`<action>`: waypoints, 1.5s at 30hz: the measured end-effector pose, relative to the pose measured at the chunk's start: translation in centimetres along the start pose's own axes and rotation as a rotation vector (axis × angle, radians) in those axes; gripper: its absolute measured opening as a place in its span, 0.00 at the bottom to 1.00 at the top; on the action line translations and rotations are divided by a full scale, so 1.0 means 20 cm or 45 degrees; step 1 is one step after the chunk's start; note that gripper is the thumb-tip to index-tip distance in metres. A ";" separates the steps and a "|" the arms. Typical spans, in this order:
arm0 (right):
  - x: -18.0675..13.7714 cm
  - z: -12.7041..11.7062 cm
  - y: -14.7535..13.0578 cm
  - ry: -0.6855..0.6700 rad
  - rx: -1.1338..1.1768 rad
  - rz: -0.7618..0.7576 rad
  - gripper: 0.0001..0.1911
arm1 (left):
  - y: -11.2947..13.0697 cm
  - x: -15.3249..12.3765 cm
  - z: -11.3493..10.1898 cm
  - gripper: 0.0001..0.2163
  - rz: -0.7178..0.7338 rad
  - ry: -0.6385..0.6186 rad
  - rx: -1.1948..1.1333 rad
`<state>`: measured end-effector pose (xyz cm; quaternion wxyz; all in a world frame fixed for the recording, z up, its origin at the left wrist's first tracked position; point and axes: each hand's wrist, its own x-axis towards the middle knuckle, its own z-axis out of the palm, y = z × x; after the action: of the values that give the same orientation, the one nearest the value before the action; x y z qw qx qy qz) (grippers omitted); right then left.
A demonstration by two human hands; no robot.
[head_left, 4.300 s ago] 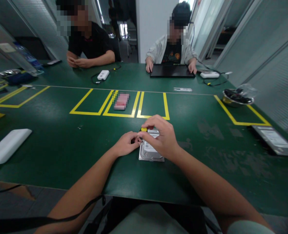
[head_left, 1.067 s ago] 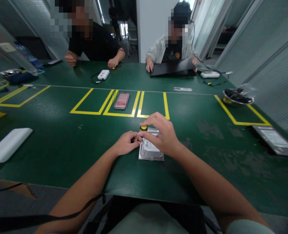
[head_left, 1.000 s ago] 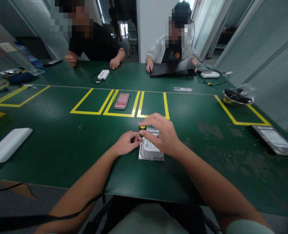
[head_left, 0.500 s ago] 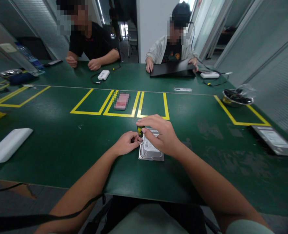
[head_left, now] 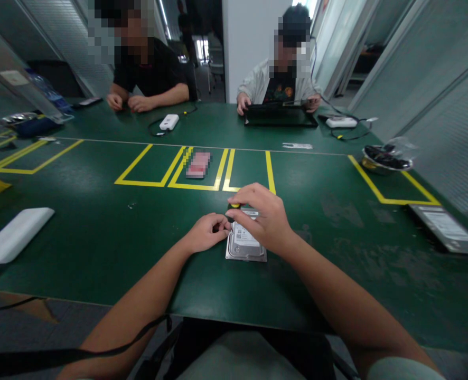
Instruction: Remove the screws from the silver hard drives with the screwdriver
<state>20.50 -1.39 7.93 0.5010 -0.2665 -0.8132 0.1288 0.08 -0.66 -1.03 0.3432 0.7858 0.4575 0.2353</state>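
A silver hard drive [head_left: 241, 249] with a white label lies flat on the green table in front of me. My right hand [head_left: 263, 214] reaches over its upper part, thumb and fingers closed around the short black and yellow handle of a screwdriver [head_left: 235, 206]. The screwdriver's lower end points down by the drive's left edge, and its tip is hidden. At that same edge rests my left hand [head_left: 208, 232], its thumb and fingertips pinched together near the screwdriver's tip. What sits between those fingertips is too small to make out.
Yellow tape outlines [head_left: 194, 187] mark the table beyond my hands, one holding a blurred pink item [head_left: 198, 164]. A white device [head_left: 18, 235] lies left. Rightward are another drive-like unit [head_left: 448, 227] and a metal bowl [head_left: 386, 161]. Across, two people sit, one holding a black panel [head_left: 281, 116].
My right hand has shifted slightly right and turned on the screwdriver's handle. My left hand and the hard drive stay in place. Across the table, the black panel has tilted and the other person's hands moved together.
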 end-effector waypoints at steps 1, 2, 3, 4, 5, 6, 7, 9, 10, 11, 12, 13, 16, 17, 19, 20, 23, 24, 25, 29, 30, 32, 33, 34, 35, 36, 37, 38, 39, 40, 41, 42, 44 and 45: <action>0.00 0.00 0.00 0.007 -0.017 0.008 0.08 | 0.00 0.00 0.00 0.05 -0.008 -0.004 0.002; 0.00 0.00 0.00 0.004 -0.018 0.009 0.09 | 0.00 0.00 0.00 0.05 -0.012 -0.004 -0.002; 0.00 0.00 -0.01 -0.008 -0.004 0.003 0.09 | -0.01 0.00 0.00 0.05 -0.010 -0.002 -0.010; 0.00 0.00 -0.01 -0.026 0.020 -0.011 0.10 | -0.01 0.00 0.00 0.05 -0.004 0.004 -0.018; 0.00 0.00 -0.02 -0.044 0.049 -0.027 0.11 | -0.01 0.00 0.00 0.05 0.003 0.011 -0.024; 0.00 0.00 -0.02 -0.056 0.076 -0.037 0.11 | -0.01 0.00 0.00 0.05 0.011 0.014 -0.025; 0.00 0.00 -0.02 -0.057 0.094 -0.042 0.11 | -0.01 0.00 0.00 0.05 0.016 0.012 -0.021; 0.00 0.00 -0.02 -0.029 0.092 -0.031 0.09 | -0.01 0.00 0.00 0.05 0.016 0.003 -0.004; 0.00 0.01 -0.02 -0.005 0.078 -0.018 0.08 | -0.01 0.00 0.00 0.05 0.012 -0.003 0.004; 0.00 0.01 -0.02 0.018 0.059 -0.007 0.07 | -0.01 0.00 0.00 0.05 0.009 -0.009 0.009; 0.00 0.01 -0.02 0.035 0.042 -0.001 0.07 | 0.00 0.00 0.00 0.05 0.007 -0.012 0.006; 0.00 0.01 -0.02 0.043 0.034 0.000 0.07 | 0.00 0.00 0.00 0.05 0.007 -0.009 -0.004; -0.01 0.01 -0.02 0.006 0.071 -0.028 0.09 | 0.00 0.00 0.00 0.05 0.023 0.013 -0.041; -0.01 0.01 -0.02 -0.010 0.083 -0.038 0.10 | 0.01 0.00 0.00 0.05 0.024 0.017 -0.046; -0.01 0.01 -0.01 -0.025 0.081 -0.047 0.09 | 0.01 0.00 0.00 0.05 0.015 0.011 -0.043; -0.01 0.01 -0.01 -0.024 0.067 -0.045 0.08 | 0.01 0.00 0.00 0.05 0.009 0.006 -0.040; -0.01 0.01 -0.01 -0.017 0.027 -0.024 0.08 | 0.01 0.00 -0.01 0.05 0.005 0.009 -0.034; -0.01 0.01 0.00 -0.023 0.022 -0.023 0.08 | 0.01 0.00 -0.01 0.05 0.007 0.012 -0.032; -0.01 0.01 0.00 -0.030 0.017 -0.022 0.09 | 0.01 0.00 -0.01 0.05 0.009 0.014 -0.030; -0.01 0.01 0.00 -0.066 -0.011 -0.012 0.10 | 0.00 0.00 0.00 0.04 0.027 0.011 -0.024; -0.01 0.01 0.00 -0.068 -0.020 -0.007 0.11 | 0.00 0.00 0.00 0.03 0.033 0.010 -0.027; -0.01 0.00 -0.01 -0.059 -0.034 0.004 0.12 | 0.00 0.00 -0.01 0.03 0.040 0.006 -0.042; 0.00 -0.01 -0.01 -0.045 -0.039 0.012 0.13 | 0.00 0.00 -0.01 0.03 0.040 0.000 -0.052; 0.00 -0.03 -0.02 -0.024 -0.043 0.025 0.13 | 0.00 0.00 -0.01 0.03 0.035 -0.006 -0.063; 0.01 -0.05 -0.04 0.000 -0.051 0.043 0.14 | 0.00 0.00 -0.01 0.04 0.028 -0.011 -0.073; 0.02 -0.07 -0.05 0.030 -0.066 0.060 0.14 | 0.01 0.00 -0.01 0.05 0.017 -0.012 -0.084; 0.03 -0.10 -0.07 0.061 -0.092 0.078 0.14 | 0.01 0.00 -0.01 0.05 0.005 -0.010 -0.094; 0.04 -0.13 -0.08 0.089 -0.133 0.088 0.13 | 0.00 0.00 -0.01 0.06 -0.007 -0.007 -0.103; 0.05 -0.17 -0.09 0.113 -0.186 0.093 0.12 | 0.00 0.00 -0.01 0.06 -0.015 -0.003 -0.111; 0.06 -0.21 -0.10 0.124 -0.245 0.104 0.11 | 0.00 0.00 -0.01 0.06 -0.018 0.001 -0.118; 0.06 -0.24 -0.11 0.117 -0.305 0.115 0.10 | 0.00 0.00 0.00 0.06 -0.017 0.006 -0.123; 0.06 -0.28 -0.11 0.098 -0.369 0.127 0.09 | -0.01 0.00 0.00 0.06 -0.014 0.012 -0.127; 0.04 -0.33 -0.10 0.028 -0.509 0.155 0.08 | -0.01 0.00 0.00 0.05 -0.010 0.025 -0.132; 0.02 -0.35 -0.09 -0.004 -0.586 0.175 0.08 | -0.02 0.00 0.00 0.05 -0.011 0.031 -0.132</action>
<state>26.05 -3.01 12.41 0.4158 -0.4282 -0.8020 -0.0257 -0.04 -0.58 -1.30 0.3786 0.7622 0.4522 0.2668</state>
